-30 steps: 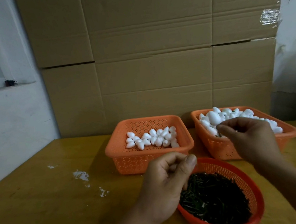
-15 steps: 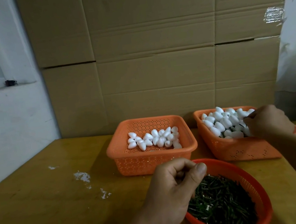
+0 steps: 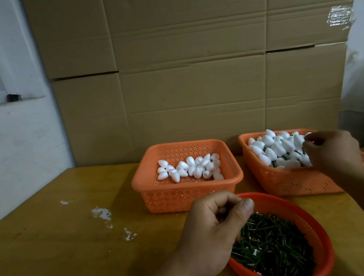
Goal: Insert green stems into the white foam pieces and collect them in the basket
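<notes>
A: Three orange baskets on the table (image 3: 53, 259); which one collects?

B: The right basket (image 3: 293, 183), I judge; green shows among its white pieces; the right hand (image 3: 331, 153) hangs over it, fingers curled, whether pinching anything I cannot tell.

A: And the left hand (image 3: 213, 228)?

B: Curled at the round basket (image 3: 312, 220) of green stems (image 3: 274, 246), seemingly holding a white foam piece; plain ones lie in the middle basket (image 3: 184, 195); push each stem in straight. No writing is readable.
</notes>
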A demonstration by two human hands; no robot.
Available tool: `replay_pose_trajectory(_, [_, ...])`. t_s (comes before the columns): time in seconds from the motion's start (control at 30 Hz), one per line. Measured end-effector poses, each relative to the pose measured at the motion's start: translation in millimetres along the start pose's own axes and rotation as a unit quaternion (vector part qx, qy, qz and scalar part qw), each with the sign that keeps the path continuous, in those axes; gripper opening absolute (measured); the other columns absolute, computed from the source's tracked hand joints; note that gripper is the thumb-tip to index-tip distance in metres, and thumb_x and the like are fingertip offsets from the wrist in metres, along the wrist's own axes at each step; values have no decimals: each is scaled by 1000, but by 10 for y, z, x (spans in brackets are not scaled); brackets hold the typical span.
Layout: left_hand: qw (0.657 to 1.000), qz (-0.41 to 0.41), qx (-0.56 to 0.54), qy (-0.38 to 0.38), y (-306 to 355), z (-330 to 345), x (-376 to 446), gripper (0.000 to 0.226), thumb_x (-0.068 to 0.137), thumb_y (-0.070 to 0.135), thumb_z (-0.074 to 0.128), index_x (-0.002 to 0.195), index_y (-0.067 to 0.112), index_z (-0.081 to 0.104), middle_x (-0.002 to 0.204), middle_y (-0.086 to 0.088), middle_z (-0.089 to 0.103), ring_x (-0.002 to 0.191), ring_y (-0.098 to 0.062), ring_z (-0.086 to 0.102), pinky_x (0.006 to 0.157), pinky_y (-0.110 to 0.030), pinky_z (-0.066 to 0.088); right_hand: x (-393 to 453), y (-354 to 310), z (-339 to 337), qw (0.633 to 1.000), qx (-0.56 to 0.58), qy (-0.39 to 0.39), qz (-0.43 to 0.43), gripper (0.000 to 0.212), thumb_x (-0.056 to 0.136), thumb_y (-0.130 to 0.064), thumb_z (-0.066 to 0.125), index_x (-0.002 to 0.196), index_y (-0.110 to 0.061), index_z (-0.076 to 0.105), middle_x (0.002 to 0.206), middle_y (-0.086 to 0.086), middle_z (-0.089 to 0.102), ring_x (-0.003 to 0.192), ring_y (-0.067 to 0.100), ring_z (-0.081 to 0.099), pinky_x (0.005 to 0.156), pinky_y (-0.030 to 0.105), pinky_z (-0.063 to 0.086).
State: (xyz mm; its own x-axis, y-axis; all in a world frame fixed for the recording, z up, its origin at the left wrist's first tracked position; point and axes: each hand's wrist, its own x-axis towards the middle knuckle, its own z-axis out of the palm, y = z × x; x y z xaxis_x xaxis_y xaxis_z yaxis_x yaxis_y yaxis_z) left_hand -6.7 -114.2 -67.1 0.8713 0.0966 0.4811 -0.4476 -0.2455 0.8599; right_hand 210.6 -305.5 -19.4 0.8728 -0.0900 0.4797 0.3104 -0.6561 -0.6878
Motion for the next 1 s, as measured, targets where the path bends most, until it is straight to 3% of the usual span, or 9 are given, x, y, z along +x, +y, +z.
replay_pose_trajectory(0.13, [1000, 1, 11, 16, -13, -19, 8, 25, 92, 46, 62, 76, 27, 63, 57, 10, 52, 56, -8, 48, 57, -24, 43, -287, -161, -179, 991, 131, -32, -9, 15, 92, -17, 67, 105, -21, 74, 79, -12, 64, 72, 18, 66, 63, 40, 55])
replay_pose_trajectory(0.3, [999, 0, 25, 45, 14, -72, 43, 31, 95, 40, 55, 66, 29, 57, 50, 11, 44, 49, -7, 39, 50, -24, 35, -792, -375, -429, 967, 226, -95, -62, 19, 88, -19, 71, 83, -37, 71, 77, -18, 71, 76, 0, 66, 67, 25, 48])
replay_pose_trajectory(0.4, [997, 0, 35, 61, 48, -129, 67, 46, 100, 46, 48, 66, 16, 56, 51, 2, 45, 49, -15, 40, 49, -30, 34, -1075, -340, -431, 960, 218, -145, -96, 17, 88, -20, 70, 83, -36, 73, 70, -13, 73, 57, -4, 63, 59, 24, 51])
replay_pose_trajectory(0.47, [996, -7, 39, 81, 77, -194, 109, 48, 100, 46, 46, 67, 14, 59, 51, -1, 48, 49, -15, 43, 48, -26, 36, -1174, -290, -370, 958, 183, -181, -127, 14, 88, -20, 70, 83, -32, 74, 60, -1, 70, 39, 2, 50, 43, 17, 41])
replay_pose_trajectory(0.57, [990, -17, 71, 120, 91, -346, 292, 40, 103, 32, 50, 67, 18, 62, 50, 5, 51, 47, -8, 44, 47, -21, 37, -1212, -257, -295, 955, 144, -203, -162, 12, 88, -18, 73, 82, -29, 75, 52, -1, 64, 36, 4, 44, 39, 13, 31])
replay_pose_trajectory(0.73, [968, -55, 196, 147, -27, -688, 848, 27, 94, 24, 68, 70, 13, 61, 51, 10, 56, 47, -5, 50, 54, -28, 42, -1212, -246, -309, 946, 116, -233, -193, 13, 87, -24, 72, 83, -35, 74, 55, -2, 66, 38, 5, 48, 40, 16, 35])
replay_pose_trajectory(0.8, [950, -101, 263, 135, -108, -809, 1081, 20, 90, 25, 71, 74, 17, 64, 59, 9, 64, 49, -2, 55, 54, -25, 44, -1240, -252, -314, 944, 104, -240, -202, 12, 87, -26, 73, 85, -38, 74, 59, 0, 68, 40, 9, 52, 40, 22, 39])
replay_pose_trajectory(0.9, [889, -181, 411, 91, -257, -985, 1393, 8, 90, 23, 68, 90, 16, 70, 89, 3, 74, 75, -10, 64, 55, -23, 45, -1276, -272, -316, 944, 83, -233, -217, 11, 85, -29, 74, 84, -40, 74, 60, -7, 69, 47, 11, 59, 50, 34, 51])
replay_pose_trajectory(1.0, [806, -247, 538, 22, -420, -1145, 1585, 14, 92, 15, 61, 101, 12, 72, 105, -5, 72, 93, -22, 67, 74, -33, 53, -1275, -283, -348, 944, 84, -230, -220, 12, 84, -29, 74, 82, -41, 74, 57, -8, 67, 46, 10, 58, 47, 27, 46])
